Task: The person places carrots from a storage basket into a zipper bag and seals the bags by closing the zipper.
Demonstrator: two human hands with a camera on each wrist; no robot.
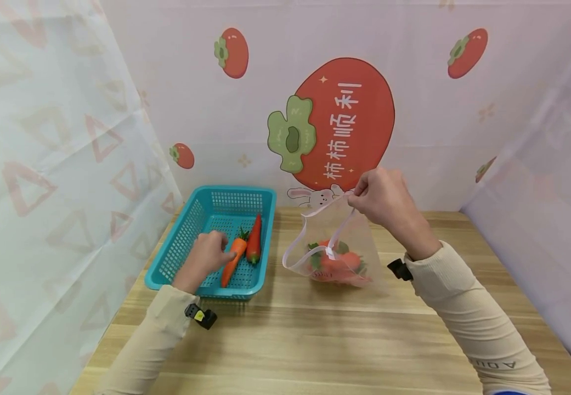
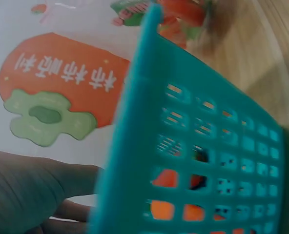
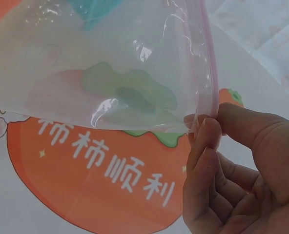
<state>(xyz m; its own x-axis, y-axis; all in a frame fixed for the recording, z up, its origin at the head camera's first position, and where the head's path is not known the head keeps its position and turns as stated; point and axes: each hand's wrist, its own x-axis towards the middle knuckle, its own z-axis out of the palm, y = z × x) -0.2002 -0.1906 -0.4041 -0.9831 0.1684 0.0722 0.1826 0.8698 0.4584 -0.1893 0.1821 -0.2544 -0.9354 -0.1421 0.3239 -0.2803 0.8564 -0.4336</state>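
Note:
With thumb and fingertips my right hand [image 1: 384, 200] pinches the upper corner of a clear zip bag [image 1: 371, 241]. In the right wrist view, the bag's pinkish zip edge [image 3: 210, 63] runs up from my right hand [image 3: 237, 170]. The bag's mouth gapes toward the left, and red and green pieces [image 1: 337, 263] lie inside it. My left hand [image 1: 206, 255] hovers over the blue-green basket [image 1: 167, 269], its thumb beside an orange carrot [image 1: 233, 263]. A red carrot-shaped vegetable [image 1: 254, 241] lies right of that carrot. The basket's wall partly hides my left hand [image 2: 42, 195] in the left wrist view.
The basket and bag stand on a wooden table [image 1: 315, 340], the basket to the left. Behind them hangs a white cloth [image 1: 186, 71] printed with persimmons, with more cloth at both sides. A blue rim [image 1: 508, 392] shows at the bottom right edge.

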